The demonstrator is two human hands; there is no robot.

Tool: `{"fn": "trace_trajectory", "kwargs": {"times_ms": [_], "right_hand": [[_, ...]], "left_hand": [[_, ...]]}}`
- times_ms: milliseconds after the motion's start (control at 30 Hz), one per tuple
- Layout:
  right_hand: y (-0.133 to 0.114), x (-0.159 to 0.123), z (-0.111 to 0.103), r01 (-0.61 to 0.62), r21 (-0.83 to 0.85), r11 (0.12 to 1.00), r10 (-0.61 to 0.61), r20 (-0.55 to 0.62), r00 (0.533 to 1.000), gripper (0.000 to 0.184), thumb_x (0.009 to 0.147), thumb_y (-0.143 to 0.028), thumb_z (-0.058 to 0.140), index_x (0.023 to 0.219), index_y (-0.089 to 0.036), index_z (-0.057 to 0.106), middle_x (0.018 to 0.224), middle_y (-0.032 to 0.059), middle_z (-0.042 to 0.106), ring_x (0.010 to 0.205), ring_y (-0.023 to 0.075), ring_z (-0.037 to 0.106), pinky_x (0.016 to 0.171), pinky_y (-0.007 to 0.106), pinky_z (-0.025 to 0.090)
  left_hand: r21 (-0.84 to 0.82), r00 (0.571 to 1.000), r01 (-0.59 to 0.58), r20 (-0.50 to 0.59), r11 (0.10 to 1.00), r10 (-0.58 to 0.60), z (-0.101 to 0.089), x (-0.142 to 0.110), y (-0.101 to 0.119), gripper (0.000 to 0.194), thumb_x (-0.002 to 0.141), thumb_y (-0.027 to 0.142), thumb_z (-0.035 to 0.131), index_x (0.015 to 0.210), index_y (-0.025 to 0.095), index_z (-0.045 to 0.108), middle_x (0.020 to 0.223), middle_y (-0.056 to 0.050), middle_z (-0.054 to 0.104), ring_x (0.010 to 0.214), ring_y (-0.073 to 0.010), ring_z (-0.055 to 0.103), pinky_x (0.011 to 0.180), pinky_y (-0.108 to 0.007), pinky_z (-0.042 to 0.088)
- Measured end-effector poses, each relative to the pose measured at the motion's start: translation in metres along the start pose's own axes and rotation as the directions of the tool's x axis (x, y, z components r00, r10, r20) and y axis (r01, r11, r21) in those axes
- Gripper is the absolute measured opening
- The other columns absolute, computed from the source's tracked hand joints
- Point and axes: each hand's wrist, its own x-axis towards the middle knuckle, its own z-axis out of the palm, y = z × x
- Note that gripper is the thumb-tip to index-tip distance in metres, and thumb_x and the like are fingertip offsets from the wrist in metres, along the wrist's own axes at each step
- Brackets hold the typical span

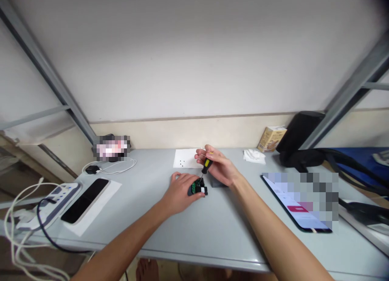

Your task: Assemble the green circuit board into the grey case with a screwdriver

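My left hand [181,191] rests on the grey table [194,232], its fingers closed round a small black device with a green circuit board [199,188] showing. My right hand [219,167] pinches a small screwdriver with a yellow and black handle [207,166], tilted, its tip down on the board. A dark flat part [217,184] lies just under the right hand. Behind the hands lies a white sheet with a few small dark screws [185,159].
At the left lie a black phone [85,200] on white paper, a power strip [53,198] with white cables and a black charger [92,169]. A tablet [296,208] lies at the right. A crumpled tissue [254,155], small carton [271,138] and black speaker [299,133] stand at the back right.
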Motion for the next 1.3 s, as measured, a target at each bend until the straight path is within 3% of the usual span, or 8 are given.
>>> {"fn": "trace_trajectory", "kwargs": {"times_ms": [133, 333, 467, 667, 867, 1000, 1100, 1300], "right_hand": [[0.002, 0.002, 0.0, 0.011, -0.044, 0.999, -0.014, -0.073, 0.997, 0.051, 0.065, -0.021, 0.095, 0.076, -0.021, 0.045, 0.092, -0.0017, 0.063, 0.077, 0.0118, 0.064, 0.075, 0.026, 0.049], [0.009, 0.007, -0.011, 0.052, -0.09, 0.995, -0.056, -0.04, 0.998, 0.05, 0.078, -0.063, 0.083, 0.101, -0.026, 0.059, 0.067, -0.0099, 0.043, 0.046, 0.0039, 0.02, 0.048, 0.022, 0.03], [0.007, 0.009, -0.01, 0.027, -0.005, 1.0, -0.027, -0.015, 1.0, 0.058, 0.084, -0.078, 0.066, 0.11, -0.025, 0.066, 0.068, -0.0052, 0.044, 0.051, 0.0094, 0.034, 0.051, 0.026, 0.035], [0.006, 0.008, -0.002, 0.012, 0.073, 0.997, -0.011, -0.024, 1.0, 0.029, 0.084, -0.045, 0.081, 0.082, -0.02, 0.066, 0.081, 0.0002, 0.054, 0.072, 0.0133, 0.051, 0.067, 0.028, 0.045], [0.008, 0.006, -0.002, 0.069, 0.011, 0.998, -0.067, -0.111, 0.992, 0.044, 0.071, -0.032, 0.094, 0.075, -0.021, 0.051, 0.093, 0.0003, 0.063, 0.086, 0.0144, 0.063, 0.077, 0.027, 0.049], [0.009, 0.007, -0.004, 0.067, -0.044, 0.997, -0.071, -0.1, 0.992, 0.048, 0.074, -0.042, 0.092, 0.077, -0.021, 0.049, 0.076, -0.0064, 0.054, 0.051, 0.0044, 0.04, 0.052, 0.022, 0.037], [0.01, 0.009, -0.005, 0.073, -0.087, 0.994, -0.079, -0.074, 0.994, 0.047, 0.079, -0.058, 0.085, 0.084, -0.023, 0.055, 0.062, -0.0103, 0.037, 0.045, 0.0048, 0.021, 0.046, 0.022, 0.024], [0.008, 0.01, -0.004, 0.008, 0.032, 0.999, -0.008, -0.023, 1.0, 0.045, 0.087, -0.067, 0.071, 0.096, -0.023, 0.067, 0.071, -0.0027, 0.049, 0.059, 0.0123, 0.045, 0.058, 0.028, 0.04]], "left_hand": [[0.003, 1.0, -0.003, 0.0, 1.0, 0.003, 0.001, 0.0, -0.001, 0.037, 0.099, 0.051, 0.067, 0.129, 0.029, 0.06, 0.133, -0.002, 0.072, 0.123, -0.0268, 0.063, 0.111, -0.047, 0.029], [0.011, 1.0, 0.007, 0.003, 1.0, -0.007, 0.0, 0.001, 0.0, 0.036, 0.1, 0.05, 0.067, 0.129, 0.029, 0.06, 0.131, -0.002, 0.073, 0.122, -0.0251, 0.063, 0.111, -0.046, 0.029], [0.003, 1.0, 0.001, -0.006, 1.0, -0.001, 0.001, 0.001, 0.0, 0.037, 0.099, 0.049, 0.069, 0.128, 0.028, 0.06, 0.13, -0.002, 0.073, 0.122, -0.0251, 0.064, 0.111, -0.046, 0.029], [0.021, 1.0, 0.001, -0.009, 1.0, -0.001, 0.002, 0.0, -0.001, 0.039, 0.1, 0.052, 0.066, 0.131, 0.028, 0.061, 0.132, -0.003, 0.073, 0.121, -0.0258, 0.064, 0.112, -0.047, 0.03], [0.012, 1.0, -0.002, -0.007, 1.0, 0.002, 0.001, -0.001, -0.001, 0.038, 0.1, 0.052, 0.065, 0.13, 0.029, 0.06, 0.132, -0.003, 0.072, 0.121, -0.026, 0.064, 0.111, -0.047, 0.03], [0.008, 1.0, 0.0, -0.002, 1.0, 0.0, 0.0, 0.0, 0.0, 0.037, 0.1, 0.052, 0.065, 0.129, 0.029, 0.06, 0.132, -0.003, 0.072, 0.121, -0.0262, 0.064, 0.112, -0.048, 0.029], [0.007, 1.0, 0.005, 0.001, 1.0, -0.005, 0.0, 0.001, 0.001, 0.037, 0.1, 0.052, 0.065, 0.129, 0.029, 0.06, 0.13, -0.003, 0.073, 0.121, -0.0258, 0.064, 0.112, -0.048, 0.029], [0.004, 1.0, 0.012, -0.006, 1.0, -0.012, 0.0, 0.0, 0.001, 0.037, 0.099, 0.051, 0.067, 0.128, 0.029, 0.06, 0.129, -0.003, 0.073, 0.122, -0.0258, 0.064, 0.113, -0.047, 0.029]]}}
